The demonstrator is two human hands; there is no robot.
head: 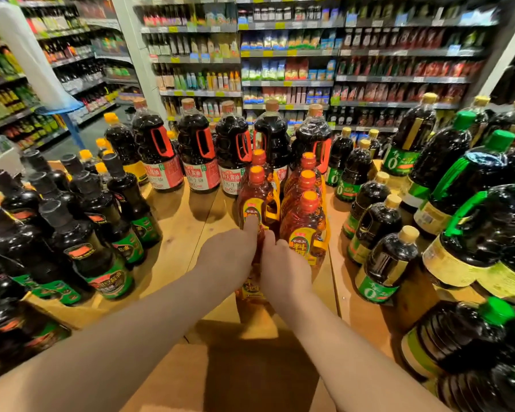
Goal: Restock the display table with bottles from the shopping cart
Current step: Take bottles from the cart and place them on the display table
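Several amber bottles with orange caps and yellow handles [305, 209] stand in two short rows at the middle of the wooden display table [185, 221]. Both my hands meet on the nearest amber bottle [250, 288], which stands on the table, mostly hidden behind them. My left hand [229, 254] wraps its left side, with the forefinger pointing up against the bottle behind. My right hand [283, 270] grips its right side. The shopping cart is out of view.
Dark glass sauce bottles [81, 233] crowd the table's left side. Large dark jugs with red handles [197, 150] line the back. Dark bottles with green labels and caps [458, 203] fill the right. Store shelves [286, 55] stand beyond.
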